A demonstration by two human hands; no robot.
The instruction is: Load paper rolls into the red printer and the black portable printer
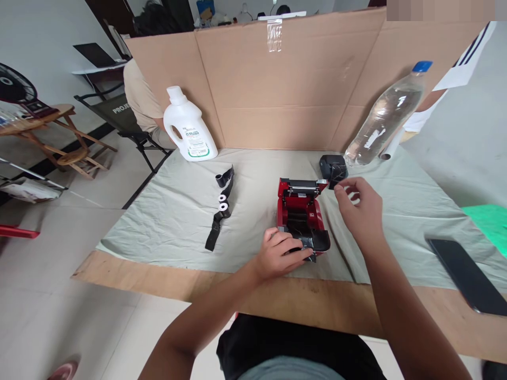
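Note:
A small red printer (303, 211) stands with its lid raised, showing a dark roll and shiny black film (303, 227) inside. Across its front edge lie the fingers of my left hand (279, 253), closed on the printer and the film there; the thumb is hidden. My right hand (360, 206) is raised just right of the printer, thumb and fingertips drawn together in a pinch; anything between them is too small to make out. Beyond those fingertips sits a dark box-shaped device (332, 166) with glossy black film at its front.
Black strips with small white-cored rolls (224, 207) lie at left. A white detergent bottle (190, 126) and a tilted water bottle (386, 119) stand by the cardboard screen (285, 89). A phone (467, 274) and green cloth (489, 221) lie at right. People sit beyond the screen.

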